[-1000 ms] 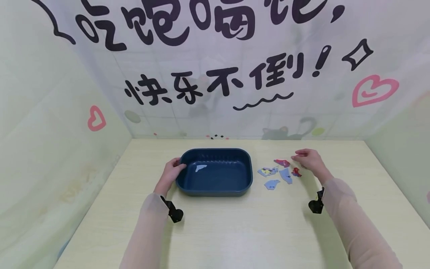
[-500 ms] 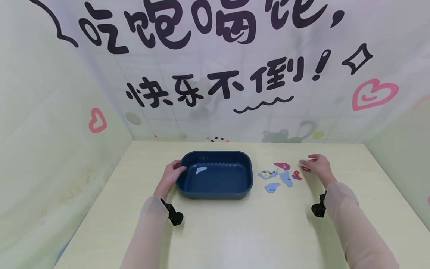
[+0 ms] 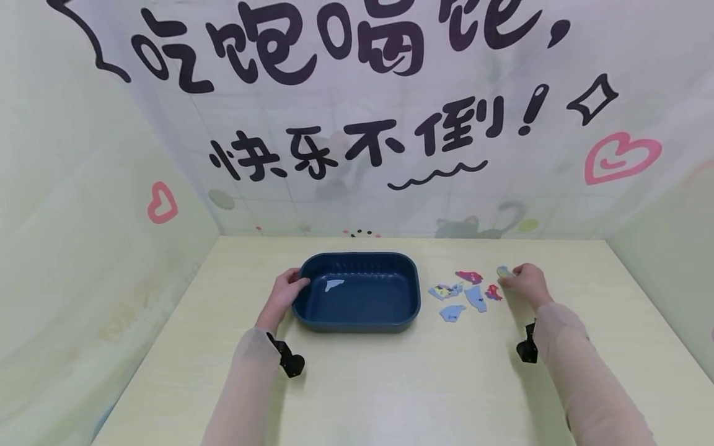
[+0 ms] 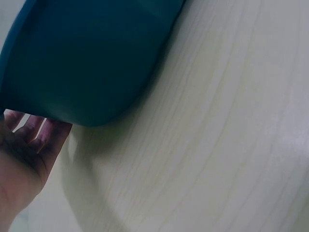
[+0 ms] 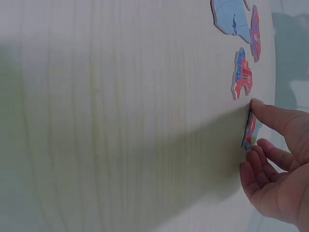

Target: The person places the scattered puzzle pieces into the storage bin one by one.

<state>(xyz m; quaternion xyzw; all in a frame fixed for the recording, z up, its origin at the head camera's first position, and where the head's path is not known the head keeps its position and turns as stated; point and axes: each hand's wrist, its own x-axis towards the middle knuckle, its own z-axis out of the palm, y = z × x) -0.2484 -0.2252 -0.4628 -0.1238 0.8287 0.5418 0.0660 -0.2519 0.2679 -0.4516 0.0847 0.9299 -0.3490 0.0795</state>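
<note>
In the head view my left hand [image 3: 284, 293] grips the left rim of a dark blue rectangular basin [image 3: 357, 326], thumb over the edge and fingers outside. The left wrist view has those fingers under the basin's outer wall [image 4: 82, 63]. A pale blue puzzle piece [image 3: 334, 284] lies inside the basin. To the right, my right hand [image 3: 527, 285] pinches a map-like puzzle piece [image 3: 504, 272] between thumb and fingers, tilted up on edge. Closest to that hand on the table is a small red-and-blue puzzle piece [image 5: 242, 75].
Several puzzle pieces lie between basin and right hand: a red one [image 3: 469, 277], a blue-and-yellow one [image 3: 445, 290], a long blue one [image 3: 476, 298] and a lower blue one [image 3: 452, 313]. A printed cloth [image 3: 357, 204] hangs behind the pale wooden table [image 3: 390, 384].
My right hand has drawn slightly right and down from beside the red piece. The puzzle piece it pinches has turned, its pale side now facing the head camera. The left hand keeps its grip.
</note>
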